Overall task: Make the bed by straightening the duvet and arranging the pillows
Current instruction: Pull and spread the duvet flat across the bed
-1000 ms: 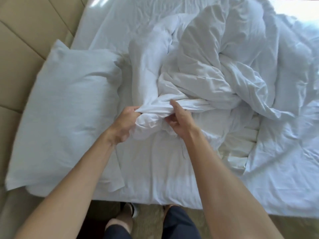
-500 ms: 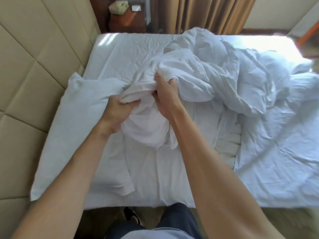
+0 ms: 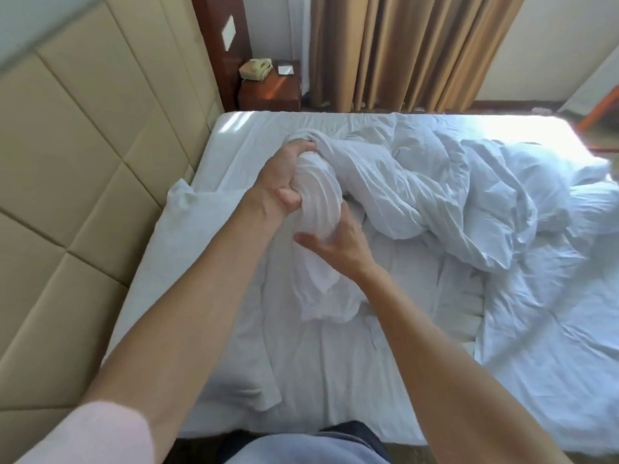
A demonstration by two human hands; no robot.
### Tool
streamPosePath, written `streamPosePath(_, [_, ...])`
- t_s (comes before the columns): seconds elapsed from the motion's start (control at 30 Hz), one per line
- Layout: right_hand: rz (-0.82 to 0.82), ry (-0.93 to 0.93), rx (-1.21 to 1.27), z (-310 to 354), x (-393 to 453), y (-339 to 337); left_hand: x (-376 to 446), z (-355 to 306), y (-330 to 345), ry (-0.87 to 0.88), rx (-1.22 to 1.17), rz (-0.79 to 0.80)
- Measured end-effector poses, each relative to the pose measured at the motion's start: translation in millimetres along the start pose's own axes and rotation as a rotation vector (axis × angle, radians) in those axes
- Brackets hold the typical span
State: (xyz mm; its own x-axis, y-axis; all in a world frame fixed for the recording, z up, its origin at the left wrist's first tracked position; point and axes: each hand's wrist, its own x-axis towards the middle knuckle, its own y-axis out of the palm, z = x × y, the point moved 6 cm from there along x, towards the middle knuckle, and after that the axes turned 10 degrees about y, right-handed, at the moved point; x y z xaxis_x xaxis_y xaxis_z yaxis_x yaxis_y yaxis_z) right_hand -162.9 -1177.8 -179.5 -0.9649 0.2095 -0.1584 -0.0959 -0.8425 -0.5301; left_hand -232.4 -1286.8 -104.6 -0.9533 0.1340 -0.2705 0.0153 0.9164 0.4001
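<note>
A crumpled white duvet (image 3: 435, 195) lies bunched across the middle and right of the bed (image 3: 254, 128). My left hand (image 3: 284, 177) grips a gathered twist of its edge, held up toward the head of the bed. Just below it, my right hand (image 3: 338, 246) holds the same twist from the near side, thumb across the cloth. A white pillow (image 3: 187, 249) lies flat along the padded headboard (image 3: 83, 162) on the left, partly under my left forearm.
A wooden nightstand (image 3: 269, 90) with a beige telephone (image 3: 256, 69) stands past the bed's far left corner. Tan curtains (image 3: 402, 48) hang behind the bed. My legs stand against the near bed edge.
Both hands have lifted the gathered duvet edge and carried it away from me toward the far side. My left hand now sits above my right. The view has tilted up.
</note>
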Motion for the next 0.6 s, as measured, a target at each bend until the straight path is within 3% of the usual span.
streamPosePath(0.17, [-0.224,0.013,-0.044,27.7,23.4,-5.3,15.0,-17.4,27.9,0.144,-0.014,0.009])
streamPosePath(0.3, [-0.227,0.095,0.223,44.9,38.5,-20.5,12.0,-27.2,0.2,0.434,0.498,0.112])
streamPosePath(0.4, [-0.191,0.183,0.561,59.8,51.0,-34.4,11.6,15.3,-32.3,0.368,0.761,0.246])
streamPosePath(0.47, [-0.157,0.219,0.656,71.3,58.8,-38.4,20.3,47.4,-49.9,0.326,0.890,0.282])
streamPosePath(0.53, [-0.080,0.222,0.665,79.4,68.3,-33.7,30.6,61.4,-58.2,0.332,0.923,0.186])
streamPosePath(0.6, [0.025,0.204,0.611,87.6,76.4,-27.7,34.9,62.6,-60.3,0.302,0.800,0.028])
